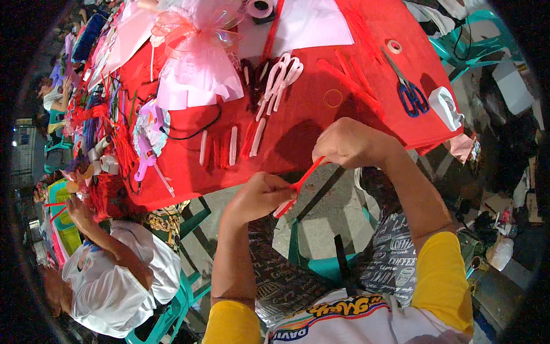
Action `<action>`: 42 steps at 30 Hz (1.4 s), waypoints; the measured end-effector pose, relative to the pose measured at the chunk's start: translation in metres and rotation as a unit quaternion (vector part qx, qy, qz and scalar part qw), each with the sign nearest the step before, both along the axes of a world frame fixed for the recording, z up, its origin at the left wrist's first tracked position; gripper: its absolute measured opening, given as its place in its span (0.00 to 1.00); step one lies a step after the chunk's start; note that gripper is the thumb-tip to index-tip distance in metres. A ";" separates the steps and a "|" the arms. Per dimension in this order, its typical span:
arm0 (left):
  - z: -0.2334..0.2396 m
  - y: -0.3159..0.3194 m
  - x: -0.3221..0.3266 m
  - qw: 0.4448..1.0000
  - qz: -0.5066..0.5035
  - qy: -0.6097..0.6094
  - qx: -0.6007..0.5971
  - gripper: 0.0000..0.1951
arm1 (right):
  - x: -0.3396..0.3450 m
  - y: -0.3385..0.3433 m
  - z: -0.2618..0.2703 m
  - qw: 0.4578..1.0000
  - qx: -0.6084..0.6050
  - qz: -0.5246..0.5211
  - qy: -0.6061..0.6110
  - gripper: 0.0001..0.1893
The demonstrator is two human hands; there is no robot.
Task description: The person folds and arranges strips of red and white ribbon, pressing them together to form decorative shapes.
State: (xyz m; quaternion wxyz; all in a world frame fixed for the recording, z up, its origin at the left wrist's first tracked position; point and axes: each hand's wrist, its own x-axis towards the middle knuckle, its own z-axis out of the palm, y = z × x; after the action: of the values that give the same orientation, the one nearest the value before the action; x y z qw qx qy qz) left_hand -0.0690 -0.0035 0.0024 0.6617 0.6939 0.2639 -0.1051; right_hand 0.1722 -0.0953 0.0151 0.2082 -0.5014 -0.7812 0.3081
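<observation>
Both of my hands are over the near edge of the red-covered table (189,172), in front of my lap. My left hand (263,195) pinches a red chenille stem (310,173) near its lower end, where it looks doubled or forked. The stem's upper end is inside my right hand (349,144), whose curled fingers hide it. Between the hands the stem runs taut and slanted. Beyond them lie short pink chenille pieces (233,145) and short red pieces (221,148). A looped pink chenille bundle (281,81) sits farther back.
Blue-handled scissors (411,96), a tape roll (394,46), a white plastic object (445,108) and red stems (352,88) lie at right. At left are a pink glue gun (147,157), its cord and a pink-wrapped bouquet (200,77). Another person (116,275) sits at left.
</observation>
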 end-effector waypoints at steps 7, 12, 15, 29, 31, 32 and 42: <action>0.001 -0.004 0.013 0.999 0.035 0.015 0.017 0.10 | -0.002 0.006 -0.011 0.993 0.080 -0.083 -0.008 0.10; 0.014 -0.006 0.023 0.965 0.250 -0.067 -0.041 0.08 | -0.015 0.007 0.033 0.884 0.352 -0.298 -0.079 0.18; 0.003 -0.006 0.029 0.940 0.310 -0.116 -0.086 0.08 | -0.012 0.000 0.020 0.863 0.377 -0.335 -0.023 0.12; 0.006 -0.021 0.063 0.948 0.271 -0.158 -0.052 0.07 | -0.042 0.001 -0.009 0.803 -0.017 -0.365 0.471 0.05; 0.005 -0.022 0.065 0.952 0.262 -0.151 -0.045 0.07 | -0.036 0.001 -0.014 0.824 -0.007 -0.366 0.433 0.05; 0.003 -0.022 0.065 0.954 0.256 -0.149 -0.039 0.07 | -0.036 0.001 -0.015 0.821 -0.005 -0.370 0.435 0.05; 0.008 -0.017 0.069 0.968 0.219 -0.115 0.053 0.08 | -0.031 0.008 -0.030 0.805 -0.004 -0.408 0.430 0.05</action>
State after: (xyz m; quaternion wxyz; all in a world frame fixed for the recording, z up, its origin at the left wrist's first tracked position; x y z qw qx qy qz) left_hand 0.0005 -0.0209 0.0108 0.6567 0.6609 0.3366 0.1366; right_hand 0.1412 -0.0870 -0.0146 0.6272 -0.5912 -0.3338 0.3817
